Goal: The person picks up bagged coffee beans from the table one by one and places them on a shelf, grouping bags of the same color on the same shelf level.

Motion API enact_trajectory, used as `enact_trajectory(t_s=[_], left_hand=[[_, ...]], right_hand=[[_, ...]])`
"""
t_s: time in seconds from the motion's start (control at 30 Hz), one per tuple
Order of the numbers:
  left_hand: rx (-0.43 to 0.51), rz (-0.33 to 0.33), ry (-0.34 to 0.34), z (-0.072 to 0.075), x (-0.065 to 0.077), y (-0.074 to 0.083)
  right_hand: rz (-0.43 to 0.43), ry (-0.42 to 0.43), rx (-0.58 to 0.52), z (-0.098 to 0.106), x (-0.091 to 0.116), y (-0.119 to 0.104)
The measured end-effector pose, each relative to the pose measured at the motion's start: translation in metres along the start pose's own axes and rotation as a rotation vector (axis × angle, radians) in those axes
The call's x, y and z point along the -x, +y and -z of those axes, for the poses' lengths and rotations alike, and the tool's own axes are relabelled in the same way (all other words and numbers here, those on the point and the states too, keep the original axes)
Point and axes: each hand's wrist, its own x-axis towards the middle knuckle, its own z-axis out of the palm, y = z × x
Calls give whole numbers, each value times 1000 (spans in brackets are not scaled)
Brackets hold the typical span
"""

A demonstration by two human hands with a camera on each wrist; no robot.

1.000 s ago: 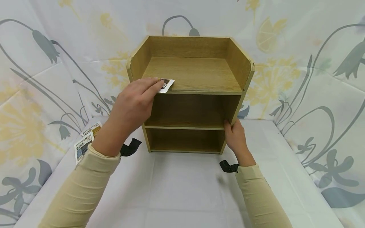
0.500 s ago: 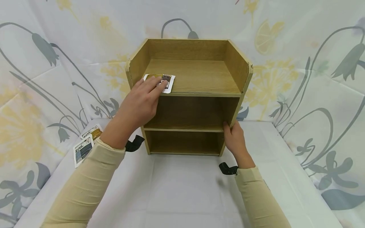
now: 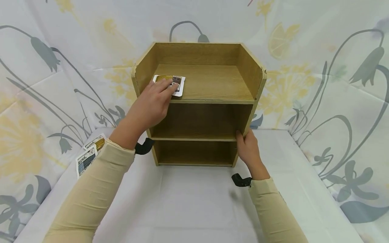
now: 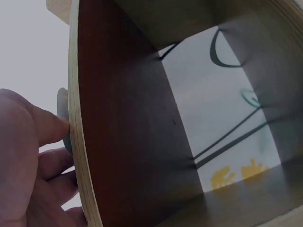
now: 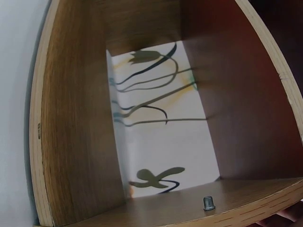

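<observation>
A wooden shelf unit (image 3: 203,101) stands centrally, with a tray-like top and two compartments below. At the left of its top shelf, my left hand (image 3: 150,104) holds a white-bordered picture card (image 3: 181,86), fingers over its face. In the left wrist view, the thumb (image 4: 49,126) meets the card's grey edge (image 4: 62,101) beside a board; the card hides partly behind that board. My right hand (image 3: 248,148) grips the unit's right side panel, thumb on its front edge. Only some fingers (image 5: 289,215) show in the right wrist view's lower corner.
Two other picture cards (image 3: 86,161) lie overlapping on the white table cover (image 3: 194,202) at left, partly behind the left sleeve. A small metal peg (image 5: 208,203) sticks out inside a compartment. Flower-patterned cloth (image 3: 328,84) hangs behind and at both sides.
My left hand has moved slightly up and right with the card, and more of the card's face shows over the top shelf. The right hand keeps its grip on the side panel.
</observation>
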Motion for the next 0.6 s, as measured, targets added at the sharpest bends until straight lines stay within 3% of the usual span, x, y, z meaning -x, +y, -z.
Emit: enact_trajectory(t_s=[0.2, 0.43, 0.6], left_hand=[[102, 19, -20, 0, -12, -5], [142, 135, -202, 12, -27, -8], [109, 154, -302, 13, -36, -9]], right_hand=[[12, 12, 7, 0, 0, 0], [19, 19, -3, 0, -1, -1], [-1, 6, -3, 0, 0, -1]])
